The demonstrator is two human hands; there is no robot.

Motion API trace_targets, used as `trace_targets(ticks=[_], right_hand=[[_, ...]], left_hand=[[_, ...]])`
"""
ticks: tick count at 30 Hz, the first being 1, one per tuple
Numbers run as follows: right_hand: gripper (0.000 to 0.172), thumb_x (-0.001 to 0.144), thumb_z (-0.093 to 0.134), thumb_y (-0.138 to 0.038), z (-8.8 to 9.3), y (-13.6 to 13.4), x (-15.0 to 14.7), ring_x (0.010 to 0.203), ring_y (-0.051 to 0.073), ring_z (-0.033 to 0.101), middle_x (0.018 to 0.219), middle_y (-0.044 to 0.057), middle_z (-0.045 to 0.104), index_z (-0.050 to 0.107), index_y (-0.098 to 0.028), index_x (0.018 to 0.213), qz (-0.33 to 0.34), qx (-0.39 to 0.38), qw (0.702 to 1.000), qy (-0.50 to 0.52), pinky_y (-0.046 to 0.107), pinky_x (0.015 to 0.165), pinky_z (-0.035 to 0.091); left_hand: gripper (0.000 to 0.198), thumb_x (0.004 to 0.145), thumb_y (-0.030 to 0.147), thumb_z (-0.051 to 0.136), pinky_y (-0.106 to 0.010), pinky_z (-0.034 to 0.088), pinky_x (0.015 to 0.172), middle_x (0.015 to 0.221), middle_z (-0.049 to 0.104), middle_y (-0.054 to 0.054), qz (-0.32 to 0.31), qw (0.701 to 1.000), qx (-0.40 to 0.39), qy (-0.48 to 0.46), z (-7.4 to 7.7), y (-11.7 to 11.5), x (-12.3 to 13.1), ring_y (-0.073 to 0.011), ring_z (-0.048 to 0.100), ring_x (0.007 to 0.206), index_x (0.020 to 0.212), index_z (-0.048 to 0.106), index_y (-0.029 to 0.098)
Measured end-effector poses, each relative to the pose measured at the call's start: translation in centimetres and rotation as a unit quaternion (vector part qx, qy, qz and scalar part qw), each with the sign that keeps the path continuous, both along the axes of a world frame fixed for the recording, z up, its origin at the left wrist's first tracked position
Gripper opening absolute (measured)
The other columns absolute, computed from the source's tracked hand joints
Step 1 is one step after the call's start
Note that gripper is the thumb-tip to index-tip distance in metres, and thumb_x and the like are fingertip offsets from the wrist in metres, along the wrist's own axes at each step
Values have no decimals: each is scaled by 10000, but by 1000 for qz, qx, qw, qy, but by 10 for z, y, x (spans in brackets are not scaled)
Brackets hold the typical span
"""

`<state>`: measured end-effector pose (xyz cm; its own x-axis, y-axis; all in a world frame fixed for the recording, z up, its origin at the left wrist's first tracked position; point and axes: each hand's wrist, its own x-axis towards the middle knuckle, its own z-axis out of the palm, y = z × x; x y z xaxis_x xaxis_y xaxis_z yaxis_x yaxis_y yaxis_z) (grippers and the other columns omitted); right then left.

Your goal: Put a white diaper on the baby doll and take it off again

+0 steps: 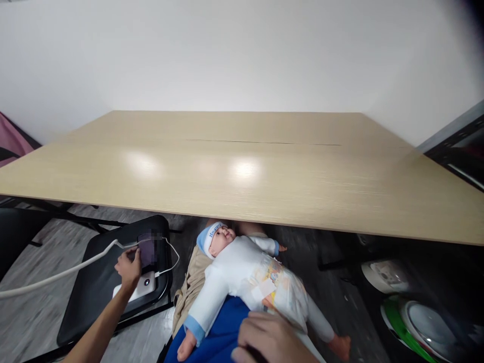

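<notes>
A baby doll [242,275] in a white outfit with blue cuffs and a blue-and-white cap lies on its back across my lap. It wears a printed diaper [282,287] with a pale tab at the waist. My right hand [270,338] is at the lower edge of the view, over the doll's hip, its fingers loosely curled and nothing seen in them. On the left, my left hand [129,267] reaches to a black chair seat [91,282]. Its thumb and fingers pinch the near edge of a dark phone [147,252], partly blurred out.
A white power bank [145,286] with a white cable [176,252] lies on the chair. A thick white cord [56,280] crosses from the left. The wooden table [234,176] stands in front, its edge above the doll. Green-and-white round items [416,322] sit at lower right.
</notes>
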<state>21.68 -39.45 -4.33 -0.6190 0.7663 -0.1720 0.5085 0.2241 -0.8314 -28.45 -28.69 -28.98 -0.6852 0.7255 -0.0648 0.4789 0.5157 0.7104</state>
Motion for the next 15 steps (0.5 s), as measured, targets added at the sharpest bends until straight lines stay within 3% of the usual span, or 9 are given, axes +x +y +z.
trace_targets(ticks=[2,4,6,8,10,12,13,15], right_hand=[[336,1164,553,-483,10,5,32,876,243,711,931,35,767,684,-286,925,-93,27,995,7,368,927,554],[399,1180,466,-526,11,13,63,864,260,706,929,58,756,685,-293,943,-190,54,980,-3,377,826,566],[388,1141,507,-582,2,26,88,953,295,727,1028,93,785,738,-293,1027,-263,84,961,-36,411,860,597],[416,1082,570,-622,-13,40,102,1116,344,747,1210,131,810,788,-283,1187,-306,99,945,-64,481,981,622],[494,1043,596,-627,-29,56,105,1280,385,732,1355,156,801,795,-263,1312,-316,99,941,-72,555,1120,592],[529,1033,597,-613,-43,70,102,1339,396,729,1396,168,801,800,-242,1351,-295,71,951,-62,575,1179,561],[526,1036,593,-606,-47,77,99,1325,393,744,1386,169,811,807,-235,1343,-276,47,958,-57,565,1170,565],[493,1042,586,-599,-55,90,95,1214,375,793,1286,156,847,828,-229,1259,-242,6,969,-48,528,1084,596]], left_hand=[[504,1041,666,429,-546,532,1177,1235,739,-153,-20,999,27,-9,10,-18,28,-400,682,1287,1135,650,223],[494,1061,709,443,-447,590,949,980,712,-80,-113,990,63,-51,35,-39,64,-325,704,990,973,631,261],[551,1125,686,411,-423,531,762,779,615,-53,-261,958,72,-98,77,-56,106,-285,618,776,861,670,277],[572,1161,617,419,-438,510,765,750,623,-74,-403,904,103,-96,130,-63,153,-282,602,763,788,702,289],[486,1168,555,473,-462,534,868,816,699,-96,-537,827,146,-86,181,-56,202,-294,641,862,868,756,301],[294,1168,475,550,-468,546,1024,1099,789,-107,-631,755,153,-87,216,-40,251,-284,691,1056,1181,800,321],[298,1166,462,574,-476,529,1113,1289,780,-115,-661,731,144,-87,225,-30,272,-287,682,1200,1358,764,335],[418,1148,465,627,-506,480,1217,1500,714,-135,-711,687,131,-77,229,-11,306,-305,623,1379,1541,671,328]])
